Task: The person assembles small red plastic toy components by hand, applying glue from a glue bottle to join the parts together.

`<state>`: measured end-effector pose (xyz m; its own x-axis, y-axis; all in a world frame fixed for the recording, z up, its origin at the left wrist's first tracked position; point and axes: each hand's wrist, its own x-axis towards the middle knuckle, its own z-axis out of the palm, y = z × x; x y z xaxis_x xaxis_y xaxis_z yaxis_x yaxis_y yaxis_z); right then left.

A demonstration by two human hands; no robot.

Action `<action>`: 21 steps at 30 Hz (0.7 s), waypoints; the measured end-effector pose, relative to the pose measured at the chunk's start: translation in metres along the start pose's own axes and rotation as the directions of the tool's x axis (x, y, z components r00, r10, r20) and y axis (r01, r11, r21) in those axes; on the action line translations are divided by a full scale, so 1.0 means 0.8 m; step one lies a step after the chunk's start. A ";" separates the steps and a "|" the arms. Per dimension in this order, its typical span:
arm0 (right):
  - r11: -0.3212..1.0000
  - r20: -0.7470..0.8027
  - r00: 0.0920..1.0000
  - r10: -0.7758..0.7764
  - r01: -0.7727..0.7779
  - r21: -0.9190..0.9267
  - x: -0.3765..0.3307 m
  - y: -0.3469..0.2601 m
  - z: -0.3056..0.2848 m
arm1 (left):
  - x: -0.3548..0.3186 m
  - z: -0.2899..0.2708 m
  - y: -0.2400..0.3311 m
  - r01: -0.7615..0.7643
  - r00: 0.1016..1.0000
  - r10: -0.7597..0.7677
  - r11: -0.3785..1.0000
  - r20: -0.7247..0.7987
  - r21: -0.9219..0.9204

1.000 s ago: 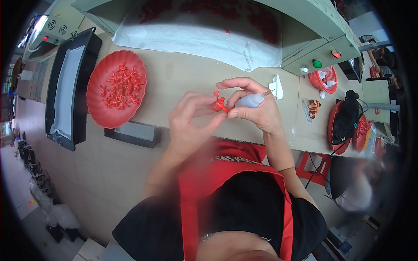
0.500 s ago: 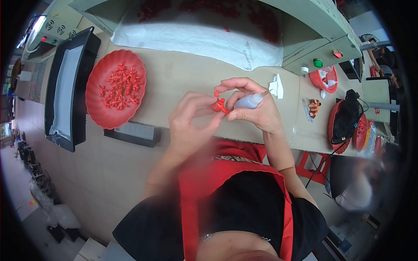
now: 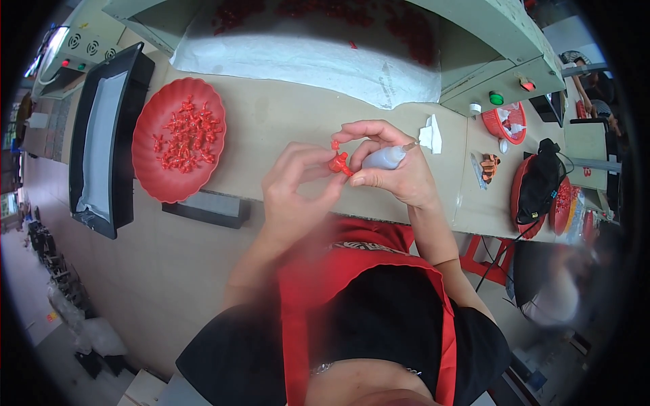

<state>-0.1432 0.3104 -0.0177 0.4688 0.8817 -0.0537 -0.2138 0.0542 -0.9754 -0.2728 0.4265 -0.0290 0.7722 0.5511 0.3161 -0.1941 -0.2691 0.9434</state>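
Note:
My left hand (image 3: 294, 183) pinches a small red plastic piece (image 3: 338, 162) between thumb and fingertips, above the front edge of the beige table (image 3: 291, 115). My right hand (image 3: 389, 169) is right beside it, curled around a small grey squeeze tube (image 3: 383, 158) whose thin tip points up to the right; its index finger arches over the red piece. To the left on the table stands a red scalloped plate (image 3: 152, 169) with several similar red pieces (image 3: 184, 135) in it.
A black tray (image 3: 101, 149) with a pale inside lies left of the plate. A white plastic sheet (image 3: 305, 57) covers the table's back. A folded white tissue (image 3: 429, 134), a small red basket (image 3: 504, 122) and a black bag (image 3: 538, 183) on red plates are to the right.
Both hands stay close together over the table's front edge; the fingers shifted only slightly around the red piece. Nothing else has moved.

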 end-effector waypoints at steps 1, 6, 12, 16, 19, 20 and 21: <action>1.000 0.000 1.000 -0.001 0.001 -0.001 0.000 0.000 0.000 | 0.000 0.000 0.000 -0.008 1.000 0.008 1.000 -0.016 0.007; 1.000 -0.009 1.000 0.011 -0.011 -0.006 -0.001 0.000 0.003 | 0.000 -0.006 0.000 -0.018 1.000 0.018 1.000 0.018 -0.019; 1.000 0.008 1.000 0.024 -0.024 0.008 0.001 0.002 0.004 | 0.000 -0.009 0.001 0.018 0.999 -0.014 0.997 0.047 -0.081; 0.998 -0.002 0.999 0.050 -0.050 0.029 0.000 0.002 0.006 | -0.001 -0.009 -0.001 0.034 0.998 -0.027 0.992 0.060 -0.125; 0.997 0.014 0.997 0.073 -0.073 0.023 0.000 0.003 0.005 | -0.001 -0.009 -0.002 0.042 0.998 -0.034 0.990 0.060 -0.133; 0.996 0.026 0.996 0.082 -0.082 0.024 0.000 0.003 0.005 | -0.001 -0.010 -0.002 0.042 0.998 -0.034 0.990 0.060 -0.133; 0.996 0.026 0.996 0.081 -0.082 0.024 0.000 0.003 0.005 | -0.001 -0.010 -0.002 0.048 0.997 -0.038 0.988 0.068 -0.149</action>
<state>-0.1470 0.3126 -0.0195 0.4269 0.8953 -0.1273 -0.2722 -0.0071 -0.9622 -0.2780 0.4329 -0.0302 0.8185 0.5059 0.2723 -0.2447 -0.1219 0.9619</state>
